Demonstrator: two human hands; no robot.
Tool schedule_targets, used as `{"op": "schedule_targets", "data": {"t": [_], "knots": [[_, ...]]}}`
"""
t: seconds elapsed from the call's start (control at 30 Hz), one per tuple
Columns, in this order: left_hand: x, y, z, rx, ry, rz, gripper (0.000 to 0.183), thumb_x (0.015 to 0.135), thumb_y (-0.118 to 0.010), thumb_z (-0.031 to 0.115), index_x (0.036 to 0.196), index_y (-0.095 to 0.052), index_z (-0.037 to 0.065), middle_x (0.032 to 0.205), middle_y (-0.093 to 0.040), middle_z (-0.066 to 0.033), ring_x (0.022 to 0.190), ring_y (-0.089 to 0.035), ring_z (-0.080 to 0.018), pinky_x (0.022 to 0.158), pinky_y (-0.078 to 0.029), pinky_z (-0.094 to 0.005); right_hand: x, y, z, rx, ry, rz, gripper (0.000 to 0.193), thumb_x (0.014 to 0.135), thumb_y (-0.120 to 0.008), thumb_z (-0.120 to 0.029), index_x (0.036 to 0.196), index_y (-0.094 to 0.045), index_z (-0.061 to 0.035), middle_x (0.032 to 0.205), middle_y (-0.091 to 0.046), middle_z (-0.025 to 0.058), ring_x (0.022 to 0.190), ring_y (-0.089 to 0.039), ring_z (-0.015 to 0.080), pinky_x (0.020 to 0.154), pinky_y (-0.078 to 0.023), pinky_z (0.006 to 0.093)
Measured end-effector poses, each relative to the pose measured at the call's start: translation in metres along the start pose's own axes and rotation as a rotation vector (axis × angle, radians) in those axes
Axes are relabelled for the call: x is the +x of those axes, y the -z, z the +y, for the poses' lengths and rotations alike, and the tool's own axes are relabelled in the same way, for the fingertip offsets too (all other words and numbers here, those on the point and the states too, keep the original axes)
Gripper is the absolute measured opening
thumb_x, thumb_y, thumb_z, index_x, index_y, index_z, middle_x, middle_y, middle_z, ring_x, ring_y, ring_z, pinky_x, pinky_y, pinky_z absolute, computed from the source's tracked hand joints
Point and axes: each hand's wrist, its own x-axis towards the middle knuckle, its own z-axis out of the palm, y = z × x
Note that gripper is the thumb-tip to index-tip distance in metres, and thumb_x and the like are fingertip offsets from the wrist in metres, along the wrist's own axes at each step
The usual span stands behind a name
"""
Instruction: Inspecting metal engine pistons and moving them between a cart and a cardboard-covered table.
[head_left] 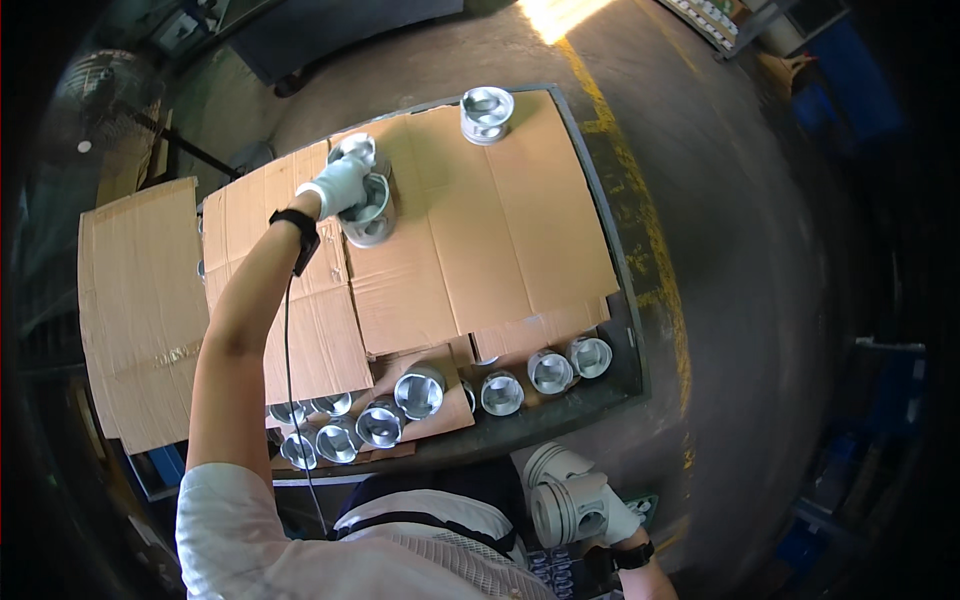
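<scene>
My left hand (340, 184), in a white glove, reaches out over the cardboard sheet (470, 240). It is closed on the metal pistons there; one piston (369, 226) stands on the near side of the fingers, and another (357, 146) is partly hidden behind the glove. Low on the right, beside my body, my right hand (620, 519), gloved too, grips two pistons: a nearer piston (568, 510) with its ring grooves and pin hole showing, and a second piston (553, 463) just beyond it. The right fingers are mostly hidden behind the metal.
A lone piston (486, 115) stands at the sheet's far edge. Under the cardboard's near side, several pistons, such as this piston (419, 391), sit in the dark-rimmed bin (630, 370). Another cardboard piece (140, 310) overhangs at left. A cable hangs along my left arm. A fan (105, 85) stands far left.
</scene>
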Motion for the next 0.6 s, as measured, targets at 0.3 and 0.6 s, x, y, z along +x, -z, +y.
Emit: {"op": "schedule_targets", "data": {"t": [0.3, 0.6], "knots": [[-0.205, -0.022, 0.076, -1.006, -0.544, -0.257, 0.028, 0.083, -0.07, 0.019, 0.105, -0.067, 0.002, 0.102, -0.068, -0.0095, 0.092, -0.063, -0.0156, 0.08, -0.052, -0.03, -0.053, -0.065, 0.086, 0.416, 0.024, 0.172, 0.035, 0.095, -0.048, -0.004, 0.129, -0.051, -0.0028, 0.122, -0.061, 0.0067, 0.109, -0.059, 0.0151, 0.091, -0.049, 0.0295], [-0.372, -0.059, 0.179, -1.044, -0.719, -0.86, 0.043, 0.077, -0.072, 0.009, 0.117, -0.06, 0.001, 0.108, -0.066, -0.0055, 0.092, -0.064, -0.0144, 0.083, -0.052, -0.0273, -0.14, -0.182, 0.22, 0.095, 0.427, 0.468, 0.042, 0.083, -0.065, -0.003, 0.124, -0.056, -0.0011, 0.114, -0.065, 0.0047, 0.102, -0.062, 0.0143, 0.091, -0.049, 0.028]]}}
